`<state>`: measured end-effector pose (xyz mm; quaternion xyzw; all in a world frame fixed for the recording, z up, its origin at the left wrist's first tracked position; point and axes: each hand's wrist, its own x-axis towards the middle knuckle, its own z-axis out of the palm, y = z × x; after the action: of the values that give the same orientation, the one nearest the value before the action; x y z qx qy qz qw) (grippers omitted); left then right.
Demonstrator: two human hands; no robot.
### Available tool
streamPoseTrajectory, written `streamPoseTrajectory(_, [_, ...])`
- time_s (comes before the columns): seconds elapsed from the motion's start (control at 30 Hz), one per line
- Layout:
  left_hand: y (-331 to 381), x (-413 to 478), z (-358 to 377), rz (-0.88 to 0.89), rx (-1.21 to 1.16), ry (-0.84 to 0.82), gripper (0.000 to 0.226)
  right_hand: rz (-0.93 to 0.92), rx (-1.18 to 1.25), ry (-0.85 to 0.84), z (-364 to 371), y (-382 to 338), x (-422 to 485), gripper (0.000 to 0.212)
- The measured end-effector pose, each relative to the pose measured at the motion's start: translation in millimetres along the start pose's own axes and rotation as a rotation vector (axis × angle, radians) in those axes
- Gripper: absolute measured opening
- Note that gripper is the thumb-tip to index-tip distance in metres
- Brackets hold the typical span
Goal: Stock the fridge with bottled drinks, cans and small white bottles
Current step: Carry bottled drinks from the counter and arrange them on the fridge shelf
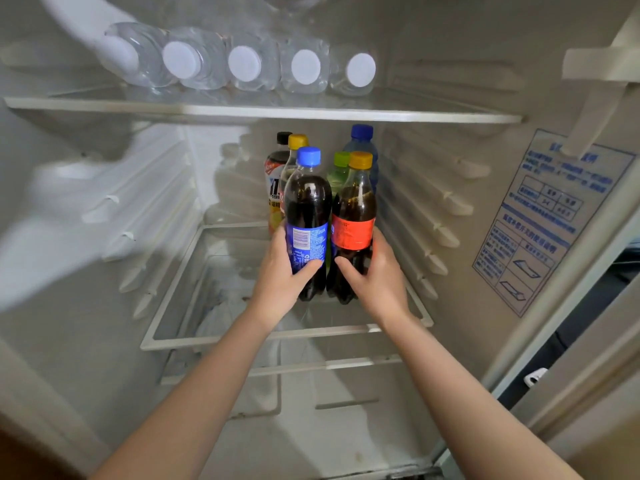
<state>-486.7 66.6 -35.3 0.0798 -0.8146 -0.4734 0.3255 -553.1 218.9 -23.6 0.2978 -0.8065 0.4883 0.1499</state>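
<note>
Inside the open fridge, my left hand grips a dark cola bottle with a blue cap and blue label. My right hand grips a second dark cola bottle with an orange cap and red label. Both stand upright, side by side, on the right part of the glass middle shelf. Behind them stand several more bottles: a black-capped one, a yellow-capped one, a green one and a blue water bottle.
On the upper glass shelf several clear water bottles lie on their sides, white caps facing me. The left half of the middle shelf holds nothing. A blue instruction sticker is on the right wall. Lower shelves show beneath.
</note>
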Motion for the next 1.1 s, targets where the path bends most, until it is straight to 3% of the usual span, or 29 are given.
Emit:
streamPoseTrajectory(0.1, [0,-7,1,-0.027,-0.038,-0.02,0.077,0.067,0.0,-0.016,2,-1,-4,0.061])
streamPoseTrajectory(0.2, [-1,-25,1,-0.055,0.081,0.061,0.076,0.185,-0.028,-0.07,5,4,-17,0.063])
streamPoseTrajectory(0.27, [0,-42,-3,0.016,0.16,0.129,0.064,0.243,-0.077,-0.031,5,6,-35,0.064])
streamPoseTrajectory(0.37, [-2,-74,-9,0.158,0.213,0.127,0.041,0.218,-0.058,0.108,-2,3,-77,0.048])
streamPoseTrajectory(0.5, [-9,-131,-8,0.202,0.12,0.049,0.026,0.168,-0.082,0.088,-23,5,-147,0.033])
streamPoseTrajectory(0.67, [-22,-190,18,-0.063,-0.096,-0.219,0.015,0.307,-0.193,0.012,-59,31,-240,0.025])
streamPoseTrajectory(0.83, [-40,-247,61,-0.399,-0.071,-0.648,0.018,0.722,-0.277,-0.144,-92,64,-334,0.022])
streamPoseTrajectory(0.93, [-42,-280,85,-0.43,0.026,-0.823,0.008,1.07,-0.27,-0.264,-109,75,-396,0.02])
streamPoseTrajectory(1.1, [-29,-350,127,-0.364,0.146,-1.169,0.014,1.407,-0.263,-0.375,-133,60,-521,0.029])
